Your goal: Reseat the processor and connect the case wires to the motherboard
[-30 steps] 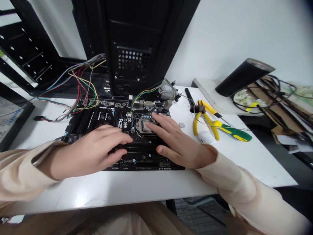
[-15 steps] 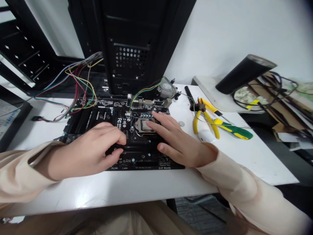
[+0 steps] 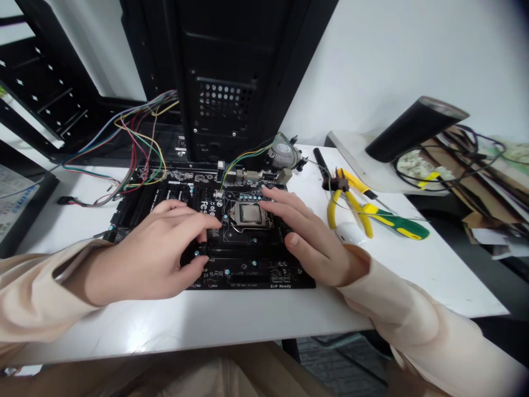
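Note:
A black motherboard [image 3: 243,282] lies flat on the white table, its processor [image 3: 251,214] seated in a metal-framed socket. Over the board's left part is my left hand [image 3: 165,245], thumb and index finger spread apart around one end of the long black memory slots [image 3: 248,251]. Nothing shows between those fingers. My right hand [image 3: 316,234] rests at the board's right side with fingers stretched out, the fingertips close to the socket's right edge. It holds nothing. Whether its fingertips touch the board I cannot tell.
Behind the board stands a black computer case [image 3: 231,49] with loose coloured wires [image 3: 134,124]. A cooler fan [image 3: 283,151] sits behind the board's right corner. Yellow-handled pliers [image 3: 334,207] and a green-yellow screwdriver [image 3: 399,221] lie to the right, near cardboard and cables.
My right hand has drawn back to the right, uncovering the processor. My left hand's fingers have spread wider, its index finger reaching farther right. The view has shifted slightly.

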`<state>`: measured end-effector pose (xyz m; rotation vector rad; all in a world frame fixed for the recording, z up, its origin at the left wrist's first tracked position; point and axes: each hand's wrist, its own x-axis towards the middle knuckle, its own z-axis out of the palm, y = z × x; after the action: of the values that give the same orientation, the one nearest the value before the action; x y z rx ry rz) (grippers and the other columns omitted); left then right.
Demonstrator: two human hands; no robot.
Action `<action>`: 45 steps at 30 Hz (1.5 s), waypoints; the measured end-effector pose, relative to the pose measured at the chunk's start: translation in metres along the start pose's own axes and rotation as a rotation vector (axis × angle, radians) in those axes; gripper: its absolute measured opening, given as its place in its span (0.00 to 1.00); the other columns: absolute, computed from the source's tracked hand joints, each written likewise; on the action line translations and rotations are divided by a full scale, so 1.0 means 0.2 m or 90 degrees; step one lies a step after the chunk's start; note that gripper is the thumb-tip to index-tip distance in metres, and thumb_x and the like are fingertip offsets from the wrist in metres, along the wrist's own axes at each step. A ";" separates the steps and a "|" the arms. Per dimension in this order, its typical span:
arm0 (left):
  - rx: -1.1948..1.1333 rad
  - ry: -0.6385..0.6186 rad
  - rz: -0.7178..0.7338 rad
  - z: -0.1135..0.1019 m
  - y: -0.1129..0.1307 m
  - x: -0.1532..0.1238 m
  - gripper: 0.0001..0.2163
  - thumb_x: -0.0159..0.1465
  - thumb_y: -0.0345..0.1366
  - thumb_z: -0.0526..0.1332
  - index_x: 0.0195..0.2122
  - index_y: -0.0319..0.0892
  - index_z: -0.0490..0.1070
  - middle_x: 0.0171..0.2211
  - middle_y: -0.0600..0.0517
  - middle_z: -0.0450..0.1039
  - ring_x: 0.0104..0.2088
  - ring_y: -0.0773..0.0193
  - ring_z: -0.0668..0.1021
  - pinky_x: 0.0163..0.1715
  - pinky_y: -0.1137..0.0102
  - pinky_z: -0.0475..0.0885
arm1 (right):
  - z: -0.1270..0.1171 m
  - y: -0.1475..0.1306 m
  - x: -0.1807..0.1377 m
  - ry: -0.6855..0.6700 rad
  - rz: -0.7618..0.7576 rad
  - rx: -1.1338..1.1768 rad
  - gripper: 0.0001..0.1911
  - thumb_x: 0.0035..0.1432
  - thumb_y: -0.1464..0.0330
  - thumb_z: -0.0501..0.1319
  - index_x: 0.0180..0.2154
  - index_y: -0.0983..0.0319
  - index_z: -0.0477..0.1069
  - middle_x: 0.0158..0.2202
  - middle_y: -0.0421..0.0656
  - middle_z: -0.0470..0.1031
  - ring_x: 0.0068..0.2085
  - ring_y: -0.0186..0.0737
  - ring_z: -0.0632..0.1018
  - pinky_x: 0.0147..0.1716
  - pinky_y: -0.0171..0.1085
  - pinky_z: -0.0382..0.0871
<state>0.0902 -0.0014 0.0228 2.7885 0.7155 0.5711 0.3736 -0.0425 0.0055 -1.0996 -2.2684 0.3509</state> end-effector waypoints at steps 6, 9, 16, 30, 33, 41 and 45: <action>-0.008 0.020 0.037 0.01 -0.01 -0.02 0.16 0.64 0.29 0.55 0.54 0.40 0.59 0.34 0.53 0.74 0.37 0.61 0.76 0.51 0.59 0.63 | 0.02 -0.02 0.01 0.039 -0.003 0.020 0.26 0.68 0.55 0.44 0.62 0.56 0.60 0.65 0.49 0.62 0.66 0.48 0.61 0.65 0.54 0.54; -0.019 0.028 0.045 0.01 -0.01 -0.02 0.15 0.65 0.29 0.55 0.53 0.39 0.60 0.35 0.51 0.73 0.38 0.60 0.76 0.48 0.61 0.67 | 0.02 -0.03 0.01 0.053 -0.010 0.023 0.25 0.68 0.56 0.45 0.61 0.58 0.62 0.64 0.51 0.63 0.66 0.47 0.62 0.65 0.53 0.55; -0.059 0.022 -0.005 0.01 -0.01 -0.02 0.15 0.65 0.32 0.55 0.53 0.41 0.61 0.34 0.51 0.73 0.38 0.60 0.77 0.40 0.67 0.73 | 0.01 -0.06 0.04 0.073 -0.014 0.025 0.25 0.68 0.56 0.45 0.59 0.59 0.64 0.62 0.52 0.66 0.64 0.49 0.65 0.63 0.54 0.59; -0.074 0.046 0.050 0.00 -0.01 -0.02 0.10 0.66 0.28 0.56 0.48 0.41 0.66 0.36 0.50 0.75 0.38 0.63 0.77 0.42 0.67 0.73 | 0.06 -0.06 0.05 0.138 0.009 0.097 0.22 0.68 0.57 0.47 0.55 0.58 0.68 0.59 0.52 0.69 0.62 0.46 0.68 0.62 0.53 0.62; -0.071 0.045 0.047 0.00 -0.01 -0.02 0.10 0.66 0.27 0.55 0.48 0.41 0.66 0.36 0.51 0.74 0.38 0.63 0.77 0.42 0.68 0.73 | 0.05 -0.06 0.05 0.135 0.014 0.099 0.22 0.68 0.56 0.47 0.55 0.57 0.68 0.59 0.51 0.70 0.62 0.46 0.69 0.62 0.53 0.62; -0.068 0.060 0.063 0.01 -0.01 -0.02 0.09 0.67 0.27 0.56 0.47 0.41 0.66 0.37 0.51 0.74 0.39 0.66 0.76 0.41 0.72 0.73 | 0.05 -0.06 0.05 0.123 0.006 0.100 0.23 0.68 0.56 0.47 0.56 0.58 0.68 0.59 0.51 0.69 0.62 0.46 0.68 0.62 0.53 0.62; -0.069 0.068 0.074 0.01 -0.02 -0.02 0.09 0.67 0.28 0.56 0.48 0.40 0.66 0.37 0.52 0.74 0.39 0.67 0.77 0.41 0.73 0.72 | 0.05 -0.06 0.06 0.122 0.000 0.101 0.24 0.68 0.55 0.46 0.56 0.59 0.68 0.59 0.52 0.69 0.62 0.47 0.68 0.62 0.52 0.62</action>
<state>0.0858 -0.0009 0.0187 2.7288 0.5289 0.7612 0.3548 -0.0409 0.0085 -1.0072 -2.0356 0.4009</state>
